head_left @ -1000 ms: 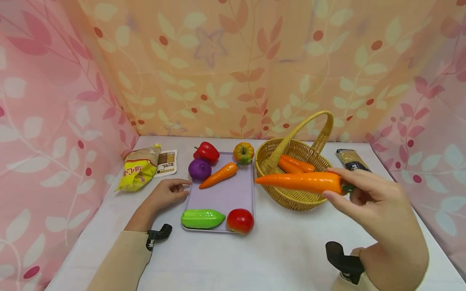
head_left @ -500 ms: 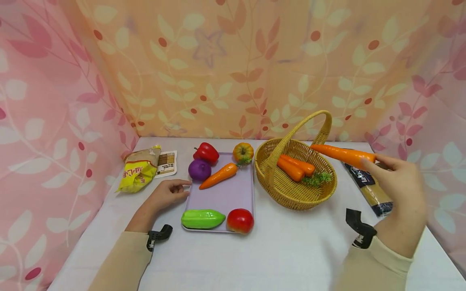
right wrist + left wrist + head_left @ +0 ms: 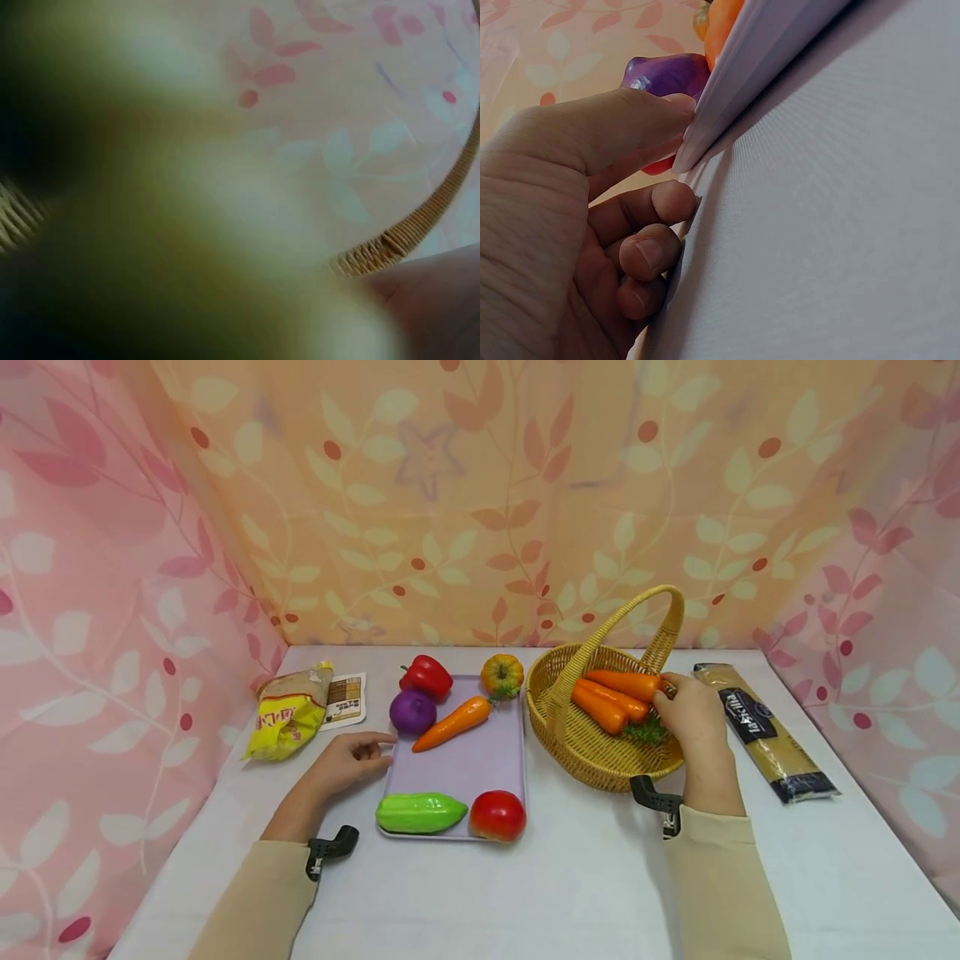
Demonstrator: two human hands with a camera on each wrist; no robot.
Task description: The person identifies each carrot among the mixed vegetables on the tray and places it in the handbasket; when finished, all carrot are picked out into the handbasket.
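Note:
In the head view my right hand (image 3: pixel 693 714) reaches over the right rim of a yellow wicker basket (image 3: pixel 551 747) and pinches the top end of an orange carrot (image 3: pixel 622 682). That carrot lies behind two more carrots in the basket, one of them nearest the front (image 3: pixel 600 710). Blurred wicker covers much of the right wrist view, where the basket handle (image 3: pixel 435 206) curves upward. My left hand (image 3: pixel 341 764) rests by the left edge of a lilac tray (image 3: pixel 457 768), its fingers loosely curled. The left wrist view shows its thumb (image 3: pixel 649 124) right at the tray's rim.
On the tray are a red bell pepper (image 3: pixel 426 678), a purple onion-like vegetable (image 3: pixel 412 712), a small pumpkin (image 3: pixel 501 673), a carrot (image 3: pixel 453 724), a green ridged vegetable (image 3: pixel 422 813) and a red fruit (image 3: pixel 498 816). Packets (image 3: pixel 288 718) lie left, a pasta pack (image 3: pixel 765 731) right.
My right hand has carried its carrot from in front of the basket, over to the right, then left and down into the basket beside the other two. The left hand has stayed put.

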